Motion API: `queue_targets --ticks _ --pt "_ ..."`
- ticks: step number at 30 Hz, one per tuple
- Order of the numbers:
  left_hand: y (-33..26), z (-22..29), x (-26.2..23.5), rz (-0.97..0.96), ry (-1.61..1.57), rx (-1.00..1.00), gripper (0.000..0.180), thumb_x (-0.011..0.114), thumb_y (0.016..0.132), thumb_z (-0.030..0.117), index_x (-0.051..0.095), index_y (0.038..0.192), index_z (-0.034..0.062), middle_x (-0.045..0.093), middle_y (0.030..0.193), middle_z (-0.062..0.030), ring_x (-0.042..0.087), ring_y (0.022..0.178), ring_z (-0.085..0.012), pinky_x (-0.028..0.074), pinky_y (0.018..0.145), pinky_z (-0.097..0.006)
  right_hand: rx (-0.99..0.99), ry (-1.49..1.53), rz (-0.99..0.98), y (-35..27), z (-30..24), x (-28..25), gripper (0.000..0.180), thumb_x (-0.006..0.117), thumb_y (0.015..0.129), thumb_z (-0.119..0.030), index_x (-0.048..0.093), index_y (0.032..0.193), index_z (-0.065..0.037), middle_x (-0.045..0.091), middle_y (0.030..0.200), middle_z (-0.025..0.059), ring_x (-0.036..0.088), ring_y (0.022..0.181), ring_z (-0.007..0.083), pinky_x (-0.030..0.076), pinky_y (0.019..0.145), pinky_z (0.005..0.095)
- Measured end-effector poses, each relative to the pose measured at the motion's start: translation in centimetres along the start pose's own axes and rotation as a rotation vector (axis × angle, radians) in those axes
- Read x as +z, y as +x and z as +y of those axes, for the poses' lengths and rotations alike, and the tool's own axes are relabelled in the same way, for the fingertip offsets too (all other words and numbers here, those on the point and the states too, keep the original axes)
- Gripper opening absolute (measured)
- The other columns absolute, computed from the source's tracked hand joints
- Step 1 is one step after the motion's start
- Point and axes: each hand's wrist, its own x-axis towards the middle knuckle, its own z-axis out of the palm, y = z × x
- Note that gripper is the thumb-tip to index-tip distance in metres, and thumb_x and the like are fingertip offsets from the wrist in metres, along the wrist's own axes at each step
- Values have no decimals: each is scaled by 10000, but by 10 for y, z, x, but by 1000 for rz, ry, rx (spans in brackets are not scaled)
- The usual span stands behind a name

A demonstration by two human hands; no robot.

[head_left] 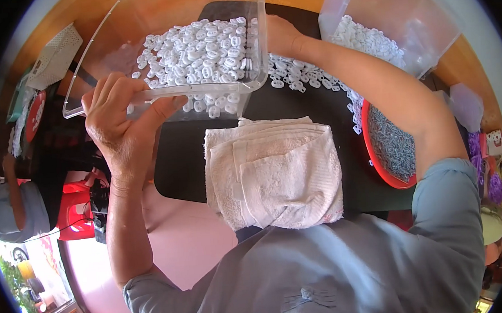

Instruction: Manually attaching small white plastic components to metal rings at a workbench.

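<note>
My left hand (121,122) grips the near rim of a clear plastic bin (168,92), thumb on one side and fingers on the other. Inside the tilted bin lies a heap of small white oval plastic pieces (203,52). Against the bin's right side is my right hand (282,37), its fingertips hidden there; it seems to hold the bin with the left. More white pieces (297,74) are scattered on the black tabletop (178,156) beside and under the bin. A folded cream towel (281,172) lies close to my body, below the bin.
A second clear bin (427,16) with white pieces stands at the far right. Under my right forearm sits a red basin (372,148) full of small grey metal parts (393,146). Another person (16,210) is at the left, near a red stool (74,212).
</note>
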Motion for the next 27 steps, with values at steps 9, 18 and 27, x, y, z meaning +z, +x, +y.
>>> queue_targets --ticks 9,18,27 --pt "1 -1 3 13 -35 -3 351 846 543 234 621 691 9 539 660 -32 522 727 -201 321 794 -337 -279 -278 149 -79 -9 -6 145 600 837 -214 642 919 -101 582 929 103 603 912 317 484 781 470" --pt "5 1 4 25 -52 27 388 871 564 290 608 664 23 554 650 -20 522 707 -196 314 776 -353 -14 -497 129 -47 -2 -27 155 519 858 -145 621 917 -44 601 957 151 624 869 356 486 754 488" --pt "8 -1 6 32 -32 72 400 851 583 319 569 631 40 529 633 -18 510 688 -203 308 730 -352 140 -482 -58 -64 -24 -25 194 518 774 -103 702 754 -42 694 816 170 680 755 344 482 712 499"
